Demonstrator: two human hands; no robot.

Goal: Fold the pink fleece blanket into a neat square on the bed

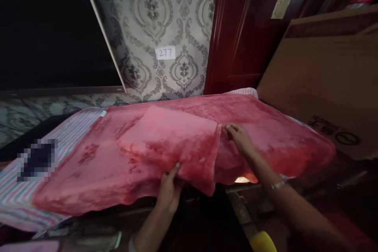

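A folded pink plush cloth [174, 134] with darker red patches lies on a larger pink plush blanket [251, 110] of the same look. My left hand [169, 191] grips the cloth's front edge, with the thumb on top and the other fingers underneath, mostly hidden. At the cloth's far right corner, my right hand [236, 132] has its fingers pinched together on the edge. The cloth's front right corner hangs over the front of the surface below.
A striped sheet [79, 124] shows under the blanket. A large cardboard box [325, 67] stands at right, near a dark red door [242, 27]. Behind at left is a black television screen [53, 31]. The patterned wall bears a paper label [165, 52] reading 277.
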